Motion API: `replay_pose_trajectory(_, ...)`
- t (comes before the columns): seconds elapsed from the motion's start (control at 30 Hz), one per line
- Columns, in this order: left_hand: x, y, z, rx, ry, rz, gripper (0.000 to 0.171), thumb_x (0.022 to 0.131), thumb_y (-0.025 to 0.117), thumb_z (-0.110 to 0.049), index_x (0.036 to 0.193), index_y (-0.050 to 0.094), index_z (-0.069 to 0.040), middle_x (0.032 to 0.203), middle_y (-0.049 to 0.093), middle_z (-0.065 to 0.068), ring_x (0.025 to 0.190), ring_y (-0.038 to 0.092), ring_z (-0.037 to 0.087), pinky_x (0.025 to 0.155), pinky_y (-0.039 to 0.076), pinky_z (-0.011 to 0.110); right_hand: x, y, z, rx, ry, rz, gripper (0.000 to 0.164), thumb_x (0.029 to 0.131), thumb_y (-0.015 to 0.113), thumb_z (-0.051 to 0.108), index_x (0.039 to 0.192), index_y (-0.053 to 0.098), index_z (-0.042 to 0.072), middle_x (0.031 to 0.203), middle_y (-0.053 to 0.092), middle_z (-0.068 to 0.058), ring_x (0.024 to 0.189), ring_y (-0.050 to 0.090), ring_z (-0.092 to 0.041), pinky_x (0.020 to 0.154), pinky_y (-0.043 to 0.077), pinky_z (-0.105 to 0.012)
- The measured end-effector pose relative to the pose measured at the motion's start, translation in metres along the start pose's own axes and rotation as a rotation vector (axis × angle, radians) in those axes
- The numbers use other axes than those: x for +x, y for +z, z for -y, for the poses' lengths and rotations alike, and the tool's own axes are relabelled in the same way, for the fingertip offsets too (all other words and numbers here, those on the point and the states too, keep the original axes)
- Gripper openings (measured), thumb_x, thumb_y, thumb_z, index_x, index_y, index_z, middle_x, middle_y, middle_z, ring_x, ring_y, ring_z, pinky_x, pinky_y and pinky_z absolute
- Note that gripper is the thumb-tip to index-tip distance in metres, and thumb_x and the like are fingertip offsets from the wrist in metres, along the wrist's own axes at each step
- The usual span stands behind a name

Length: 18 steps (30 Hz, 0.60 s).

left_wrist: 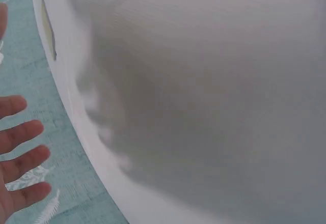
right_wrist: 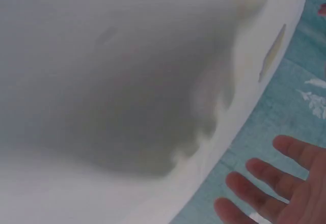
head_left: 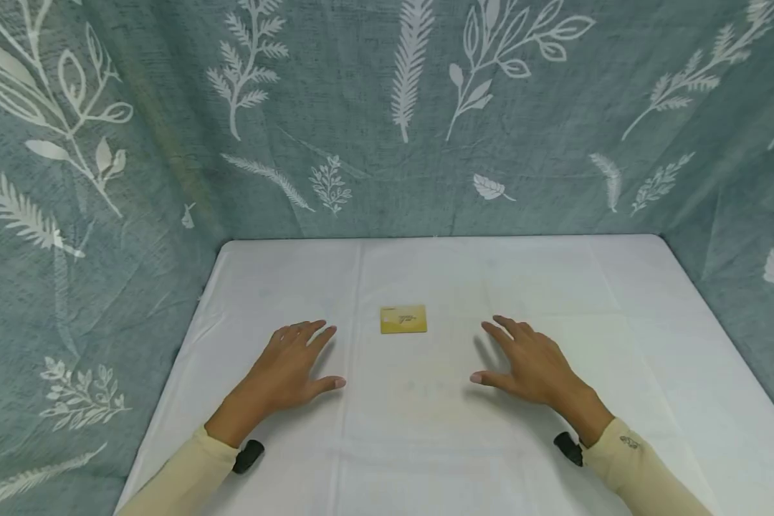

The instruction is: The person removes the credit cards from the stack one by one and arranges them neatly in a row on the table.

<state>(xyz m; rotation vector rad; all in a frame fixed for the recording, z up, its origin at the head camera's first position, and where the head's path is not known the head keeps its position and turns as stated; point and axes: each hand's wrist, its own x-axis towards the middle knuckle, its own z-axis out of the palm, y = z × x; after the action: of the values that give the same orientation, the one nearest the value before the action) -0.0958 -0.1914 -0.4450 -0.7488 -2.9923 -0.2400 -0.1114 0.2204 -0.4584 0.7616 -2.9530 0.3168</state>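
A small yellow card [head_left: 403, 319] with dark print lies flat on the white cloth, between and slightly beyond the two hands in the head view. To its left, my left hand [head_left: 294, 369] hovers over the cloth with fingers spread and thumb pointing inward. My right hand [head_left: 534, 364] mirrors it on the other side, fingers apart and nothing held. Both wrist views catch the card as a thin slanted sliver near the cloth's far edge, with spread fingers [left_wrist: 23, 137] in the left one and fingers [right_wrist: 270, 178] in the right one.
The white cloth [head_left: 419, 466] covers a table with rounded far corners. Behind it and along both sides hangs a green-grey curtain [head_left: 361, 93] printed with white leaves. A dark wrist camera [head_left: 249, 456] sits under the left cuff, another [head_left: 568, 448] under the right.
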Motion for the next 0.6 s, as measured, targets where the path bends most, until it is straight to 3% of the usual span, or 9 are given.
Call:
replay_pose_trajectory(0.3, 0.025, 0.001, -0.013, 0.024, 0.027, -0.048, 0.064, 0.089, 0.075, -0.044, 0.131, 0.061, 0.001, 0.121, 0.066, 0.016, 0.109, 0.062, 0.032, 0.089, 0.05, 0.048, 0.032, -0.003, 0.016, -0.01, -0.013, 0.046, 0.075, 0.084, 0.066, 0.068, 0.131, 0.064, 0.01, 0.121, 0.071, -0.015, 0.101, 0.071, -0.029, 0.058, 0.052, -0.035)
replay_pose_trajectory(0.6, 0.055, 0.004, -0.026, -0.012, 0.053, 0.014, 0.05, 0.09, 0.076, -0.038, 0.124, 0.067, -0.003, 0.116, 0.068, 0.011, 0.104, 0.064, 0.027, 0.085, 0.051, 0.044, 0.066, -0.001, 0.026, 0.046, -0.049, 0.099, 0.053, 0.092, 0.068, 0.052, 0.121, 0.069, 0.008, 0.093, 0.075, -0.003, 0.079, 0.069, -0.015, 0.055, 0.047, -0.028)
